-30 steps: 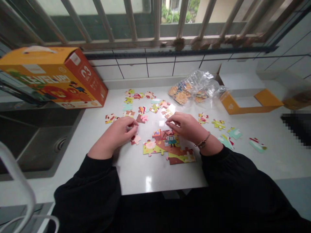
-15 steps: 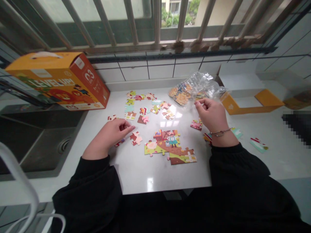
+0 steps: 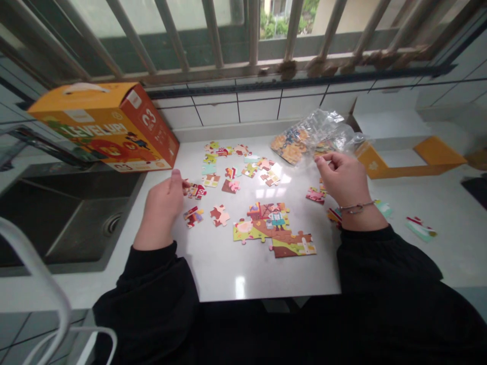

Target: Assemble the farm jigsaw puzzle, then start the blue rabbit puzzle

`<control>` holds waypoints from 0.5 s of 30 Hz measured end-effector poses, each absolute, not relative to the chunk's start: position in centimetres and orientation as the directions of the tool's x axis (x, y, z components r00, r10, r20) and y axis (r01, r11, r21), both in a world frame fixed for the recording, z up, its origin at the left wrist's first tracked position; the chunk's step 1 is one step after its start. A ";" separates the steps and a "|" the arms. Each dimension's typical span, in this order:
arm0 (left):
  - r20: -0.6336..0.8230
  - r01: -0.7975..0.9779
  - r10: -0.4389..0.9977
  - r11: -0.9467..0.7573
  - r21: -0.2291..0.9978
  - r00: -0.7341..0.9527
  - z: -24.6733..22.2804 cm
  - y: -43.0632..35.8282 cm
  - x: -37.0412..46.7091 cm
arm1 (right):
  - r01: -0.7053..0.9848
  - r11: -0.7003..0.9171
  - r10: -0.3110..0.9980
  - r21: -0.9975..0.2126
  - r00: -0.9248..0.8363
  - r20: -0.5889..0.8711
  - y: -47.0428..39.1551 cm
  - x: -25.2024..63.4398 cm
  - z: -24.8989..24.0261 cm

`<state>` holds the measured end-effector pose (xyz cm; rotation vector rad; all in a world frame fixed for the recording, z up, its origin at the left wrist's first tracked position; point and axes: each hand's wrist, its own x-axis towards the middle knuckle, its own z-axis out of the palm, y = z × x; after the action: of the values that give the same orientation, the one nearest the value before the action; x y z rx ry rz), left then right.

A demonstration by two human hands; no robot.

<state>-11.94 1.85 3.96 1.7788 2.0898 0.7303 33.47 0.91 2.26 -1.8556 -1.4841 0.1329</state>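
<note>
My left hand (image 3: pixel 164 209) is at the left of the white counter, thumb raised and apart from its partly hidden fingers. Its fingertips are at the edge of a puzzle piece with a red barn (image 3: pixel 197 191); whether they grip it I cannot tell. Nearby lie a red and purple puzzle piece (image 3: pixel 194 216) and a brown-spotted puzzle piece (image 3: pixel 220 215). Over the right side, my right hand (image 3: pixel 340 175) is closed with thumb and forefinger together; anything between them is hidden. A joined puzzle section (image 3: pixel 272 228) showing a farmer and a hen lies between the hands.
Loose puzzle pieces (image 3: pixel 250 169) are spread behind the joined section. A clear plastic bag of pieces (image 3: pixel 294 144) lies beyond my right hand, beside an orange and white box part (image 3: pixel 403 170). An orange box (image 3: pixel 95 126) stands back left, near a dark sink (image 3: pixel 76 218).
My left hand has drawn back left and turned thumb-up, uncovering the red barn piece and the red and purple piece. My right hand keeps its pose. The whole view has shifted slightly.
</note>
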 end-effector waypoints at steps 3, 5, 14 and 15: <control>0.008 0.772 0.939 0.278 0.572 -0.344 4.5 1.8 -12.9 | 0.797 -0.047 0.872 -0.602 0.326 0.364 1.0 33.7 2.1; -0.091 0.747 0.924 0.356 0.561 -0.372 4.6 1.8 -13.3 | 0.797 -0.045 0.871 -0.602 0.326 0.368 1.0 33.7 2.1; -0.317 0.938 0.948 0.087 0.335 0.026 4.1 1.5 -14.5 | 0.795 -0.064 0.865 -0.603 0.345 0.365 1.1 33.7 2.1; -0.325 0.933 0.939 0.018 0.359 0.108 4.0 1.2 -14.7 | 0.795 -0.065 0.866 -0.603 0.346 0.362 1.1 33.7 2.1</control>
<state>-14.73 1.22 3.97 1.9079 1.8183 0.0177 33.69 1.10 2.09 -1.8619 -1.4576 0.1194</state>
